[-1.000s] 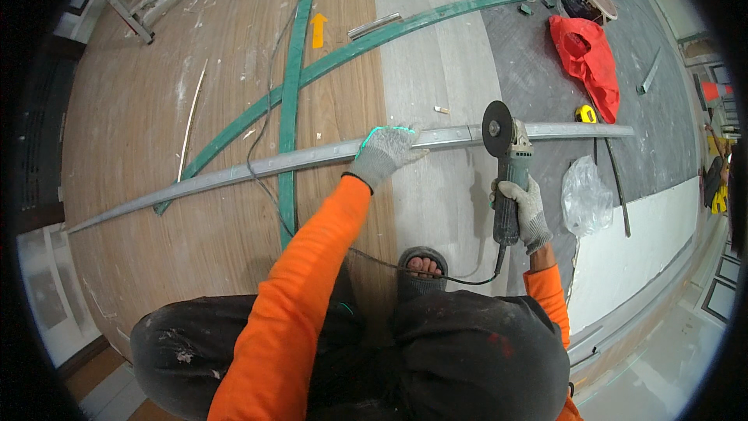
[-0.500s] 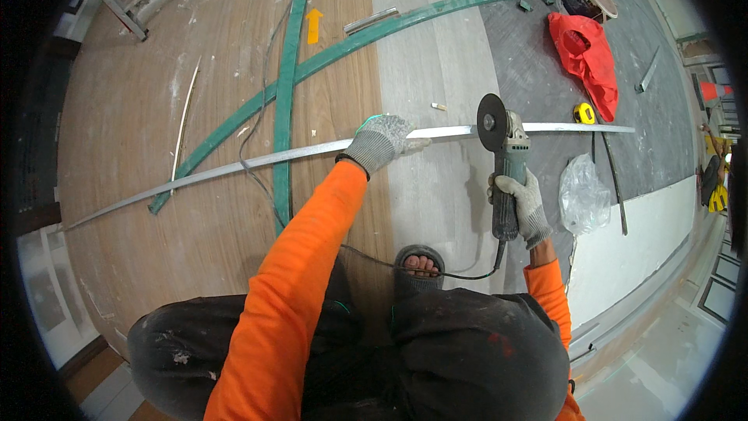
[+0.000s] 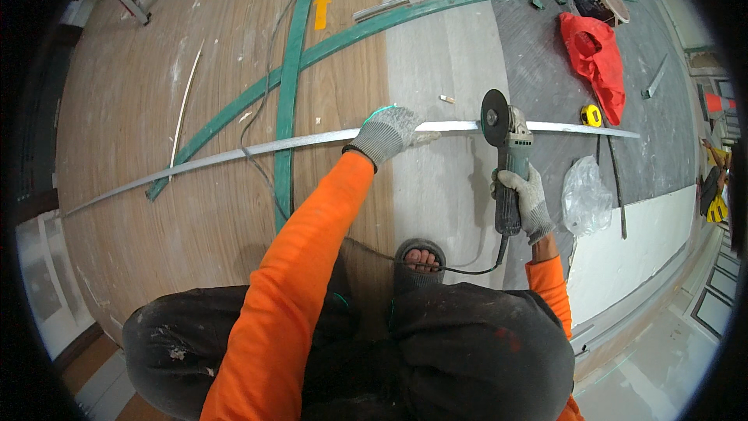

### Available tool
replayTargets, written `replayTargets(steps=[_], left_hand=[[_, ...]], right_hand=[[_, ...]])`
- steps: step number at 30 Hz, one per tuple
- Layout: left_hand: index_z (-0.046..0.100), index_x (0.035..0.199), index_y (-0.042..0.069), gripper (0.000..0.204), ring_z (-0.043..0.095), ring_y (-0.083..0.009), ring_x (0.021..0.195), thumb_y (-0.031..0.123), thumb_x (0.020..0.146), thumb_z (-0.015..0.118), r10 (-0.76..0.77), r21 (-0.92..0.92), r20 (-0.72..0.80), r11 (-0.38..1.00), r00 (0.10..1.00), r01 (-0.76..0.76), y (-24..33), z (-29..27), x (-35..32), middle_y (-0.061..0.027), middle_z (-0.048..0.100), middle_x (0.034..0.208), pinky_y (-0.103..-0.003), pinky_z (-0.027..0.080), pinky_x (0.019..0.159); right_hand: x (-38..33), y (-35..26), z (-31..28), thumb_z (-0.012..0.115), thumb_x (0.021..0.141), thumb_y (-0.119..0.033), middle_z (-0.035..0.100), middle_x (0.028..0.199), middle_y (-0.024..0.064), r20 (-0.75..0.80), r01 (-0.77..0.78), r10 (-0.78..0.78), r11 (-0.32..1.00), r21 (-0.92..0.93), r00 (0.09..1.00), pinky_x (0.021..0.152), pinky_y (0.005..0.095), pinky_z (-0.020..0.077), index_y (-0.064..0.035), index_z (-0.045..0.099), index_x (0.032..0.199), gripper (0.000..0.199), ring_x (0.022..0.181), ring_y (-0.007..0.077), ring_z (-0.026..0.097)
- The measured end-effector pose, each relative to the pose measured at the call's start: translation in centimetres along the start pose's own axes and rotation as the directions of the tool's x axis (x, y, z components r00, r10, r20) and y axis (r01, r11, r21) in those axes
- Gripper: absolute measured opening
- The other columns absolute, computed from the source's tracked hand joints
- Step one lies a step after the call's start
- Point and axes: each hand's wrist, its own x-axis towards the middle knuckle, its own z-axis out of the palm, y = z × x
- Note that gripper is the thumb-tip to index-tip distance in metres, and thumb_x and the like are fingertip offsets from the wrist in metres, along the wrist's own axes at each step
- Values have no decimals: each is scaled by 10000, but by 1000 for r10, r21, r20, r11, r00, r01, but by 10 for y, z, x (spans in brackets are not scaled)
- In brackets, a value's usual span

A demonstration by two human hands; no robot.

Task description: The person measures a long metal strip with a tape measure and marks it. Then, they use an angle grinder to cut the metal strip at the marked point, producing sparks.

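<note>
A long, thin silvery metal strip (image 3: 304, 140) lies across the floor from left to right. My gloved left hand (image 3: 387, 136) is closed on the strip near its middle, thumb side toward the right. In my gloved right hand (image 3: 527, 199) is a dark green and black angle grinder (image 3: 508, 214), its handle pointing back toward me. The grinder's thin dark disc (image 3: 495, 118) stands upright over the strip, to the right of my left hand. Whether disc and metal touch, I cannot tell. The grinder's cord (image 3: 460, 271) runs left past my foot.
Two green strips (image 3: 287, 101) cross on the floor to the left. A yellow tape measure (image 3: 590, 115), a red cloth (image 3: 594, 62) and a bucket (image 3: 600, 2) are at the right. Beside the grinder lies a clear plastic bag (image 3: 586, 199), near a white board (image 3: 635, 253).
The whole view has shifted slightly. Both hands keep their hold, and the grinder stays in about the same place over the strip.
</note>
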Motion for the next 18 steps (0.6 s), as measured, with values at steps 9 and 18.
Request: replayTargets(steps=[9, 18], left_hand=[[697, 1254, 76, 797, 655, -350, 1166, 765, 964, 422, -3, -24, 45, 1000, 999, 5, -2, 0, 3, -226, 697, 1186, -493, 508, 1051], [677, 1295, 84, 832, 635, -350, 1213, 791, 947, 410, -3, -14, 48, 1000, 999, 3, -2, -3, 0, -220, 681, 1245, -479, 483, 1088]], right_hand=[[1, 3, -1, 754, 858, -169, 667, 873, 89, -7, -16, 16, 1000, -11, 1000, 655, 314, 592, -8, 560, 1147, 384, 699, 161, 682], [-1, 0, 1, 761, 867, -139, 667, 882, 73, 6, 1, -2, 1000, 27, 1000, 643, 318, 593, -13, 573, 1129, 347, 687, 159, 673]])
